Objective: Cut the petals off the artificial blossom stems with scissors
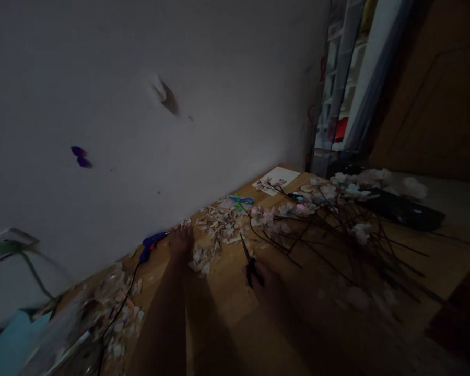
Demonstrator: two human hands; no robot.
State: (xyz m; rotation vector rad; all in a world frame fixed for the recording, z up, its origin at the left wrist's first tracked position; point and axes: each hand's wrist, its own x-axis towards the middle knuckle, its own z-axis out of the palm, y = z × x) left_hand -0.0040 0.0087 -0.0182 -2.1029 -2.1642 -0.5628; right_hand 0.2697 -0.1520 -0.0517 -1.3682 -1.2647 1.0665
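Taking the dark scissors [246,255] as the clock's centre, the right hand [271,286] lies at five o'clock, its fingers closed around the black handles; the blades point toward eleven. They are over the middle of the desk [219,318].

A clear plastic bag [62,321] slumps at eight o'clock, loose pale scraps beside it; what it contains is too dim to tell. Farther off at one o'clock, an upright shelf unit [332,94] holds a red item [340,129] low down.

A white sheet [285,174] lies between twelve and one, any writing on it unreadable. A black case [407,210] between two and three bears a small pale mark, too small to read.

The left hand [181,241] rests between nine and ten, next to a blue glue gun [152,241]; whether its fingers grip a scrap cannot be told. A heap of pale scraps [217,224] spreads at eleven, blue-and-green scissors [243,200] sit at twelve, and blossom branches [317,203] sprawl at two.
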